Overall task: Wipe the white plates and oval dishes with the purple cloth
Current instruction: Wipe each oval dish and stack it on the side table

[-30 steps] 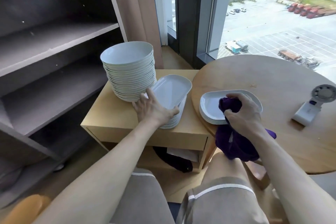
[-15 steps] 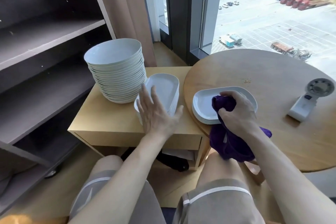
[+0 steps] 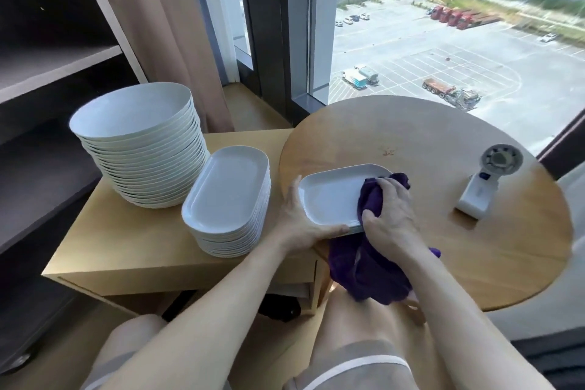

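A white oval dish (image 3: 332,196) lies at the near left edge of the round wooden table (image 3: 443,231). My left hand (image 3: 299,225) grips its left and front rim, thumb along the front edge. My right hand (image 3: 391,215) holds the bunched purple cloth (image 3: 370,199) against the dish's right part; the rest of the cloth hangs over the table edge toward my lap. A stack of white oval dishes (image 3: 228,196) and a tall stack of round white plates (image 3: 139,142) stand on the low wooden cabinet (image 3: 126,250) to the left.
A small white handheld fan (image 3: 487,180) stands on the right side of the round table. Dark open shelves (image 3: 47,73) rise at the far left. A curtain and a floor-to-ceiling window lie behind the cabinet and table. My knees are below the table edge.
My left hand left the oval stack on the cabinet and moved right to grip the dish on the round table. My right hand with the cloth shifted to the dish's right part.
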Motion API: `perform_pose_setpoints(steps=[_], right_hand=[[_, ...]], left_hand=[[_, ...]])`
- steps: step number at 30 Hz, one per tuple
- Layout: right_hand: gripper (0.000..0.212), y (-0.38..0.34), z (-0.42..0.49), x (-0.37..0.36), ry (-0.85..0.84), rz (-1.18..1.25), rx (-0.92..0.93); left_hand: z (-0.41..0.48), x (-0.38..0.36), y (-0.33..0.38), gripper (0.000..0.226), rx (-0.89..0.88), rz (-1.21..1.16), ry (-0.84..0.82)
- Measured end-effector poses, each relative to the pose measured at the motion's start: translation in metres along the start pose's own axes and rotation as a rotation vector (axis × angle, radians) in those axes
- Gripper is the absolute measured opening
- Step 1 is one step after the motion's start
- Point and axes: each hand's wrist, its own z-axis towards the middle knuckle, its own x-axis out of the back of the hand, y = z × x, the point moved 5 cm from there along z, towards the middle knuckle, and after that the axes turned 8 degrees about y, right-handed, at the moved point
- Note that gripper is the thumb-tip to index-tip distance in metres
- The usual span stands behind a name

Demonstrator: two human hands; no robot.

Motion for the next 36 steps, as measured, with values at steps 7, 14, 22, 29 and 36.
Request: perform_pose_setpoints(steps=[7, 14, 22, 29, 36], right_hand=[[0.055, -0.002, 0.009, -0.003, 0.025, -0.096, -0.004], [0.056, -0.017, 0.036, -0.013, 0.056, -0.099, 0.04], [0.052, -0.062, 0.033, -0.049, -0.072, -0.105, 0.299], [0.056, -0.073, 0.015, -0.051, -0.244, -0.081, 0.384], [0.047, -0.051, 0.002, -0.03, -0.331, -0.088, 0.397]], left_hand=[[-0.004, 0.0, -0.001, 0.127, -0.026, -0.162, -0.025], [-0.001, 0.004, 0.0, 0.125, 0.037, -0.205, -0.171], [-0.002, 0.009, 0.006, 0.118, -0.003, -0.294, -0.232], [-0.002, 0.012, 0.01, 0.116, 0.009, -0.22, -0.232], [-0.001, 0.016, 0.007, 0.133, 0.088, -0.11, -0.265]])
